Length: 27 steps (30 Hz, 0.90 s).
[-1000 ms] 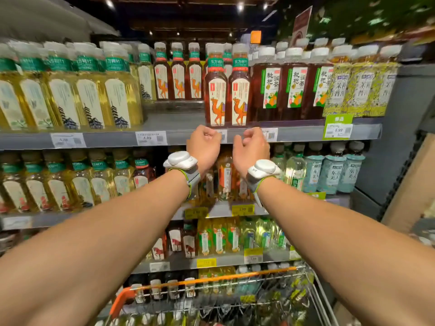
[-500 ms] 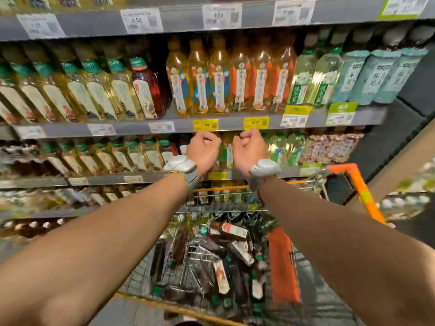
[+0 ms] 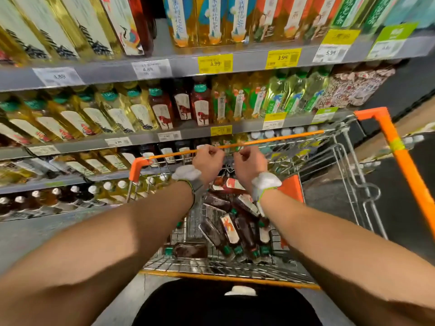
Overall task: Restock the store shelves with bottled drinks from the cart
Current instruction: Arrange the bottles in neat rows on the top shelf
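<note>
Left hand [image 3: 208, 162]: fingers curled into a loose fist; nothing visibly held.
Right hand [image 3: 249, 164]: likewise curled and empty, just beside the left hand but apart from it.
Wrist units: a white plastic wrist device [image 3: 187, 172] on the left forearm and its twin [image 3: 267, 182] on the right.
Position of hands: raised above the far end of the silver wire shopping cart [image 3: 353, 184] with orange trim. The thin orange rim bar [image 3: 282, 138] runs just behind the knuckles; contact cannot be told.
Task stock: dark tea bottles [image 3: 231, 231] with green caps and white-and-orange labels, lying on their sides in a loose heap in the cart basket, below both hands.
Destination: grey metal shelves [image 3: 188, 134] beyond the cart, tiered and lined with upright bottles.
Likely matching row: red-brown bottles with horse labels [image 3: 201, 104], on the shelf above and beyond the hands.
Price tags: yellow shelf labels [image 3: 215, 63] on the rail above.
Step in hand: judged to be between placements, with the hands empty and about to collect from the cart.
Next move calls for: lowering the hands into the basket, uncurling the fingers, and closing round one bottle body each without the heap rolling.
</note>
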{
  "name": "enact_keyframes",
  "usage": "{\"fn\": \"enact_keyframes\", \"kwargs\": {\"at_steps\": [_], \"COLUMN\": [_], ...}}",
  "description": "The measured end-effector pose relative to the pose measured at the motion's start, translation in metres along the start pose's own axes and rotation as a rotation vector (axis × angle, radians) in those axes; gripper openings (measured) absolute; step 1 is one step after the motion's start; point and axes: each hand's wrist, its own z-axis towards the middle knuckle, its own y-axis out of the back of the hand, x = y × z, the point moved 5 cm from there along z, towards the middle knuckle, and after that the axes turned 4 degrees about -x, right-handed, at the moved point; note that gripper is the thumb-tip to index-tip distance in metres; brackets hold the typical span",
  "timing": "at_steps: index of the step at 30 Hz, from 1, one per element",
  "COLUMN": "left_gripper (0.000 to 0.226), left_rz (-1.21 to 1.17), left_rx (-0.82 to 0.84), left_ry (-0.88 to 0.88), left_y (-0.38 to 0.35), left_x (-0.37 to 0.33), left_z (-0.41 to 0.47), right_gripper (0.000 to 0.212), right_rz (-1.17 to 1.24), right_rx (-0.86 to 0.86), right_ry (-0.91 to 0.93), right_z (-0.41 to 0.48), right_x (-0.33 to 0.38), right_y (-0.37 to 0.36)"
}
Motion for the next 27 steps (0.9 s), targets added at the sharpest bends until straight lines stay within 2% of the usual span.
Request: {"fn": "enact_keyframes", "kwargs": {"at_steps": [5, 8, 10, 14, 17, 20, 24, 27], "left_gripper": [0.024, 0.017, 0.022, 0.029, 0.033, 0.026, 0.011, 0.033], "left_rz": [0.021, 0.038, 0.105, 0.192, 0.229, 0.241, 0.216, 0.387], "left_rx": [0.093, 0.130, 0.157, 0.235, 0.262, 0.211, 0.042, 0.127], "left_ry": [0.080, 0.134, 0.163, 0.281, 0.333, 0.380, 0.531, 0.567], "left_y": [-0.024, -0.048, -0.070, -0.103, -0.117, -0.130, -0.141, -0.146], "left_x": [0.033, 0.060, 0.085, 0.132, 0.168, 0.207, 0.258, 0.297], "left_z": [0.008, 0.011, 0.012, 0.011, 0.017, 0.021, 0.027, 0.033], "right_gripper": [0.014, 0.020, 0.025, 0.022, 0.023, 0.028, 0.028, 0.031], "right_rz": [-0.011, -0.110, -0.147, -0.220, -0.236, -0.234, -0.264, -0.332], "right_rx": [0.063, 0.136, 0.174, 0.319, 0.371, 0.380, 0.429, 0.476], "right_ry": [-0.112, -0.176, -0.217, -0.258, -0.362, -0.420, -0.399, -0.380], "right_z": [-0.003, -0.004, -0.007, -0.020, -0.029, -0.035, -0.043, -0.046], "right_x": [-0.038, -0.078, -0.117, -0.172, -0.206, -0.235, -0.269, -0.292], "right_y": [-0.013, -0.025, -0.034, -0.056, -0.074, -0.100, -0.140, -0.166]}}
